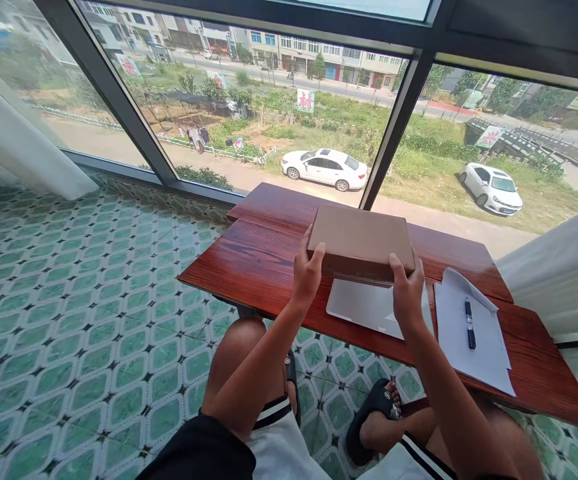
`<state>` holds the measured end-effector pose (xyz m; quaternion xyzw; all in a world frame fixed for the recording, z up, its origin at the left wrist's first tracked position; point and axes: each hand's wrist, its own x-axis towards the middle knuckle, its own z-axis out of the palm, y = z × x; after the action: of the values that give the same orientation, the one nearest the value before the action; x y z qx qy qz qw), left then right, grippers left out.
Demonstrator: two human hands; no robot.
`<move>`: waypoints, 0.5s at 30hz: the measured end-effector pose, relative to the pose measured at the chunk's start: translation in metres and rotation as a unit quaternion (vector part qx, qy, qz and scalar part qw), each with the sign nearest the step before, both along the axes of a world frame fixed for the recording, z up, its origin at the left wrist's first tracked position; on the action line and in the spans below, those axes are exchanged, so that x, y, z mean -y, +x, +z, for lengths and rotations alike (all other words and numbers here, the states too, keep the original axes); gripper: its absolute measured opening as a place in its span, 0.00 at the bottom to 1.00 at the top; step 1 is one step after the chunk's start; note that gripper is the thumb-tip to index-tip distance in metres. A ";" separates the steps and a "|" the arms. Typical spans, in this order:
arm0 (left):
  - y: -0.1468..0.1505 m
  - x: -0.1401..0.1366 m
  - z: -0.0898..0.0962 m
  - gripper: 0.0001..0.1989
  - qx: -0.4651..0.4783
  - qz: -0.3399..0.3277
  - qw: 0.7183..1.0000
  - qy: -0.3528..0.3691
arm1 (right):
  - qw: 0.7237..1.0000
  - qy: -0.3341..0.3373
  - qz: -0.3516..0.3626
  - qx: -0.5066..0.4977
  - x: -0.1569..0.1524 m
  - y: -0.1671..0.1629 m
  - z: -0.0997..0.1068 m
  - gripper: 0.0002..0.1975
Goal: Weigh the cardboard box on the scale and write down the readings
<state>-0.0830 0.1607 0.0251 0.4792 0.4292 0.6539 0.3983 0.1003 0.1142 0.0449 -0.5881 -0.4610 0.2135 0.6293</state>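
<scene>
A closed brown cardboard box (361, 237) is held between my two hands above a dark red wooden table (253, 257). My left hand (309, 267) grips its left end, with the thumb on the near left corner. On the right end, my right hand (407, 283) has its thumb on the near corner, and the other fingers are mostly hidden behind the box. Below the box lies a flat silver-grey panel, like a closed laptop (363, 308), partly covered by my right hand and the box.
Right of the laptop-like panel are white paper sheets (451, 353), one curled at its far edge, with a black pen (469, 323) on top. Large windows (269, 120) stand behind the table. A white curtain (13, 127) hangs at the left, over a green tiled floor (93, 320).
</scene>
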 end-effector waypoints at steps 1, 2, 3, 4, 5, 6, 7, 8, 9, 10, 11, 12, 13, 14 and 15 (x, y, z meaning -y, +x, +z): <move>-0.005 -0.001 0.001 0.23 0.002 0.009 1.000 0.003 | 1.000 0.002 0.005 -0.002 -0.003 -0.005 0.000 0.33; -0.010 -0.002 0.003 0.22 0.002 0.019 1.000 0.008 | 1.000 0.004 0.009 -0.004 -0.007 -0.011 0.000 0.34; -0.014 -0.003 0.005 0.22 0.000 0.035 0.999 0.014 | 1.000 0.006 0.014 -0.008 -0.010 -0.016 0.000 0.34; -0.019 -0.004 0.006 0.22 -0.002 0.052 0.998 0.020 | 1.000 0.007 0.021 -0.014 -0.013 -0.021 -0.001 0.35; -0.024 -0.004 0.008 0.21 -0.006 0.068 0.997 0.023 | 0.999 0.010 0.027 -0.020 -0.016 -0.027 -0.001 0.35; -0.029 -0.005 0.008 0.21 -0.008 0.079 0.996 0.025 | 0.999 0.011 0.034 -0.026 -0.019 -0.032 -0.002 0.36; -0.034 -0.007 0.008 0.21 -0.010 0.089 0.996 0.024 | 0.999 0.011 0.041 -0.031 -0.022 -0.038 -0.003 0.35; -0.039 -0.008 0.008 0.21 -0.009 0.097 0.995 0.023 | 0.998 0.010 0.048 -0.034 -0.024 -0.043 -0.004 0.35; -0.043 -0.009 0.007 0.21 -0.007 0.105 0.994 0.023 | 0.998 0.009 0.053 -0.035 -0.027 -0.048 -0.006 0.35; -0.048 -0.011 0.006 0.21 -0.005 0.111 0.994 0.022 | 0.998 0.007 0.056 -0.035 -0.030 -0.052 -0.007 0.34; -0.052 -0.013 0.004 0.22 -0.003 0.117 0.993 0.022 | 0.998 0.007 0.057 -0.034 -0.032 -0.057 -0.009 0.34; -0.056 -0.014 0.003 0.22 -0.003 0.123 0.992 0.022 | 0.998 0.006 0.059 -0.034 -0.034 -0.061 -0.011 0.33; -0.059 -0.016 0.001 0.22 -0.005 0.128 0.992 0.021 | 0.998 0.005 0.060 -0.036 -0.037 -0.065 -0.013 0.33; -0.063 -0.018 0.000 0.23 -0.009 0.133 0.991 0.018 | 0.997 0.003 0.061 -0.040 -0.039 -0.068 -0.015 0.32; -0.066 -0.020 -0.002 0.23 -0.014 0.139 0.990 0.016 | 0.997 0.001 0.062 -0.043 -0.041 -0.072 -0.017 0.32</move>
<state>-0.1493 0.1804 0.0231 0.4304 0.4864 0.7030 0.2899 0.0285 0.1548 0.0276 -0.5480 -0.4691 0.2770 0.6348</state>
